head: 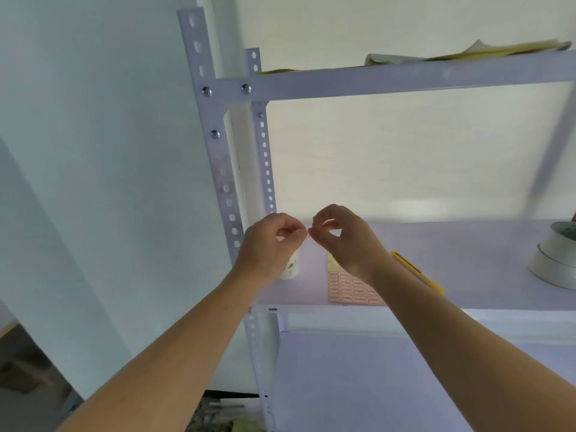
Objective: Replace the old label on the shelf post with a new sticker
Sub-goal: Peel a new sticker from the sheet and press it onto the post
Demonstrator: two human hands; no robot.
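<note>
A small reddish sticker [308, 234] is pinched between the two hands, just above the middle shelf [467, 260] and to the right of the front shelf post [223, 169]; only a sliver of it shows, so I cannot tell whether its backing is off. The left hand [271, 244] has thumb and forefinger closed on its left edge, and the right hand [346, 238] closes a like narrow grip on its right edge, the fingertips of both nearly touching. By my judgement the step in hand is readying the new sticker, freeing it or getting it square, before it goes onto the post. The post shows a faintly smudged patch partway up, which may be where the old label sat, though it is too blurred to be sure. The next move calls for carrying the sticker left and up to that patch, keeping the adhesive off the fingers, and pressing it flat between the holes. Under the right wrist the sticker sheet [349, 288] lies on the shelf, with a yellow utility knife [417, 272] just beside it, a small white bottle [291, 268] behind the left hand, and tape rolls [558, 257] well apart at the right.
</note>
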